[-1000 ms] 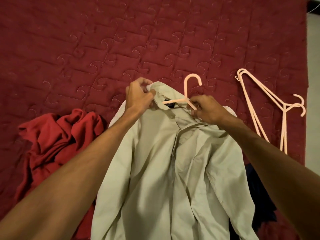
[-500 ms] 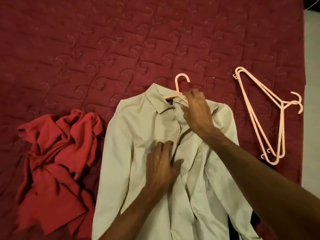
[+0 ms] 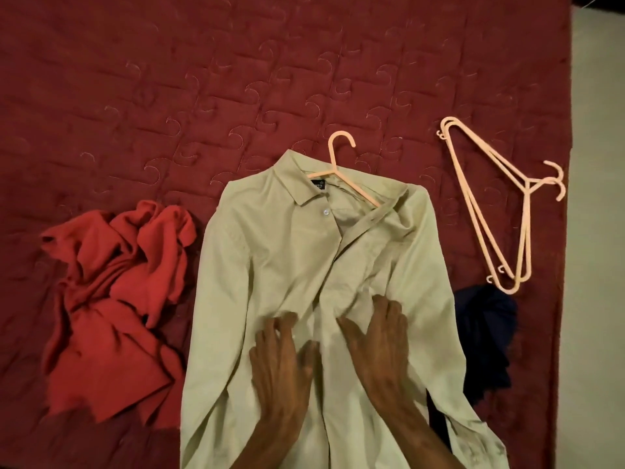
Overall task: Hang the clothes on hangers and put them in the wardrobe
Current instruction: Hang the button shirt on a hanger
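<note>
A bed (image 3: 304, 62) covered in a dark red quilted spread with stitched curls filled the view from above. A pale green long-sleeved shirt (image 3: 270, 265) lay front-up along the middle of the bed, its collar toward the far side and its tail running out of view at the near side. A pink plastic hanger (image 3: 335, 169) sat inside the neck opening. Its hook poked out beyond the collar and one arm showed across the open neck, while the rest was hidden under the cloth. The top button (image 3: 325, 211) was undone and the placket below it lay open and crooked.

Both hands rested on the shirt's chest, side by side and low on the front. The left hand (image 3: 280, 360) lay with fingers spread on the cloth, the tips a little bent and blurred. The right hand (image 3: 382, 343) lay with fingers stretched out, pressing the rumpled fabric just beside the placket. Neither hand held anything.

A crumpled red garment (image 3: 111, 299) was heaped on the spread toward the bed's left side, just beside the shirt's sleeve. Near the bed's right edge two more pink hangers (image 3: 528, 187) lay stacked together, hooks pointing toward that edge. Below them a dark navy garment (image 3: 483, 333) was bunched up, partly tucked under the shirt's other sleeve. Past the right edge a strip of pale floor (image 3: 598, 231) showed.
</note>
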